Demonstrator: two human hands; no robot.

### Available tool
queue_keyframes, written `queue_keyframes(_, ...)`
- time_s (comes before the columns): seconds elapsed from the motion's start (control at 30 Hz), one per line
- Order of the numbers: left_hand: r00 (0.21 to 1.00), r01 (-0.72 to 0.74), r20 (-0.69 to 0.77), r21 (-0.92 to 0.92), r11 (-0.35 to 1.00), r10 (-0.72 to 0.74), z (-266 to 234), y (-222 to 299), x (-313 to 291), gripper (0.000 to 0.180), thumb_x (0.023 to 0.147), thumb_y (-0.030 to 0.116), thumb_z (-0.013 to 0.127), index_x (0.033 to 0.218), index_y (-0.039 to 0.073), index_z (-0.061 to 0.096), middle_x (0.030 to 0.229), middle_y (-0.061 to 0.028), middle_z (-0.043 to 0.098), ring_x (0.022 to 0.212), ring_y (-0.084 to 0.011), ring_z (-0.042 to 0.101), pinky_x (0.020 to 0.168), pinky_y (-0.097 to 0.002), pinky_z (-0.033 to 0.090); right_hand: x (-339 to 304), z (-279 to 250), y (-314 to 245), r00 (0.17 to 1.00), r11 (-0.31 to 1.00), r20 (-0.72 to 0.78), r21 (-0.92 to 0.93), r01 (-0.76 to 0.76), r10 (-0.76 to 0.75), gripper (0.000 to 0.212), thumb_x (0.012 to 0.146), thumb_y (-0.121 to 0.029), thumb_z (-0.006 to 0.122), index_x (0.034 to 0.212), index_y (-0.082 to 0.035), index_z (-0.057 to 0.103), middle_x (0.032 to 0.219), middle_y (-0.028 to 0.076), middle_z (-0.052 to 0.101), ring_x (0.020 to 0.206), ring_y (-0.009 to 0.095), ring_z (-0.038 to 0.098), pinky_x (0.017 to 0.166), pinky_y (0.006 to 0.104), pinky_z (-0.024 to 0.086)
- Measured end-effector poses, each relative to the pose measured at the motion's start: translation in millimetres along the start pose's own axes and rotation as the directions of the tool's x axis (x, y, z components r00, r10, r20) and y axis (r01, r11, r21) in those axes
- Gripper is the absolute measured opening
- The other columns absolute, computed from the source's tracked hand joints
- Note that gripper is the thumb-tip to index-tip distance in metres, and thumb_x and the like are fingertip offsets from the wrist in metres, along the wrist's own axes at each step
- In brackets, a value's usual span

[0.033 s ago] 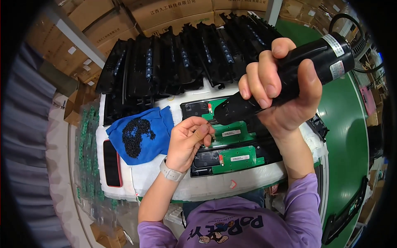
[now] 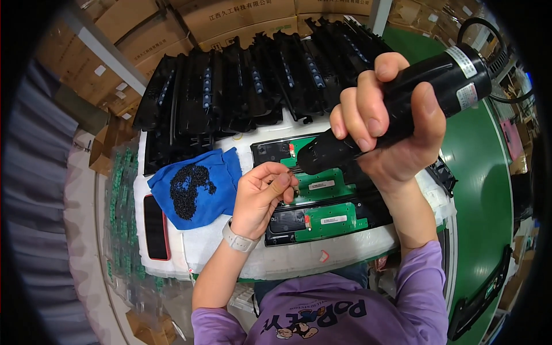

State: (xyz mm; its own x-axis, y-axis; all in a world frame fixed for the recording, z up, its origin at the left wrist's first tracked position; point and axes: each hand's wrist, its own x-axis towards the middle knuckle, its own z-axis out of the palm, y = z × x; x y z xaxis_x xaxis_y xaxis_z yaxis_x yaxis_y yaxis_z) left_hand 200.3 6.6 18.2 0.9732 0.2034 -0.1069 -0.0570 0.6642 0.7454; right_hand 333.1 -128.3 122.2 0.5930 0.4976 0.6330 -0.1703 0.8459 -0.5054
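Note:
My right hand (image 2: 391, 126) is wrapped round a black electric screwdriver (image 2: 425, 89), tilted with its narrow end down to the left. At that end my left hand (image 2: 264, 192) is closed in a pinch, thumb against fingers. Whatever lies between those fingertips is too small to make out. Below them are black panels fitted with green circuit boards; the nearer circuit board (image 2: 330, 223) shows fully, while the farther circuit board (image 2: 322, 187) is partly covered by my left fingers and the screwdriver. Left of my left hand, small black screws (image 2: 187, 192) lie heaped on a blue cloth (image 2: 221, 172).
Several black plastic housings (image 2: 247, 86) stand in a row across the back of the table. A phone (image 2: 155, 227) with a red edge lies at the left. The screwdriver's black cable (image 2: 497, 34) loops at upper right. Cardboard boxes (image 2: 241, 17) are stacked behind.
My right hand and the screwdriver have shifted very slightly to the left. Nothing else visibly differs.

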Motion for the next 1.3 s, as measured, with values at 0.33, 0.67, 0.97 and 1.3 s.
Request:
queue_keyframes(0.33, 0.999, -0.027, -0.032, 0.102, 0.994, 0.03, 4.1, -4.7, -1.9, 0.011, 0.084, 0.003, 0.061, 0.095, -0.001, 0.058, 0.085, -0.0114, 0.063, 0.064, -0.0127, 0.058, 0.059, -0.0219, 0.048, -4.5, -0.2, 1.1, 0.995, 0.982, -0.082, -0.174, -0.072, 0.059, 0.036, 0.093, -0.04, 0.04, 0.104, -0.007, 0.048, 0.059, 0.0, 0.045, 0.047, 0.01, 0.042, 0.056, 0.031, 0.042)
queue_keyframes(0.67, 0.994, -0.006, -0.111, 0.062, 0.998, 0.012, -1.2, 0.8, -2.0, 0.011, 0.085, 0.007, 0.062, 0.092, -0.001, 0.06, 0.082, -0.0108, 0.064, 0.062, -0.0115, 0.059, 0.057, -0.0214, 0.048, -2.5, -2.2, 15.3, 0.981, 0.999, -0.195, -0.018, -0.028, 0.024, 0.025, 0.09, -0.03, 0.046, 0.098, -0.007, 0.049, 0.056, 0.003, 0.043, 0.044, 0.014, 0.043, 0.051, 0.0318, 0.042)
queue_keyframes(0.97, 0.988, 0.075, -0.157, 0.545, 0.835, 0.014, 5.3, 11.9, -0.8, 0.008, 0.082, 0.002, 0.063, 0.086, -0.004, 0.064, 0.073, -0.0086, 0.065, 0.057, -0.0096, 0.061, 0.051, -0.0202, 0.047, 11.6, -13.2, 15.6, 0.983, 0.981, -0.101, -0.102, -0.165, 0.154, 0.027, 0.091, -0.032, 0.045, 0.099, -0.006, 0.049, 0.058, 0.001, 0.043, 0.045, 0.011, 0.04, 0.053, 0.0305, 0.042)
queue_keyframes(1.3, 0.937, -0.104, -0.167, 0.708, 0.699, 0.308, -14.5, 18.6, 11.6, 0.013, 0.087, 0.005, 0.057, 0.092, -0.005, 0.063, 0.077, -0.0072, 0.064, 0.054, -0.0057, 0.053, 0.047, -0.0175, 0.039, 24.0, -32.4, 53.4, 0.976, 0.815, -0.057, -0.541, -0.206, 0.209, 0.019, 0.076, -0.014, 0.064, 0.081, 0.001, 0.053, 0.054, 0.004, 0.05, 0.042, 0.012, 0.046, 0.041, 0.0241, 0.037)
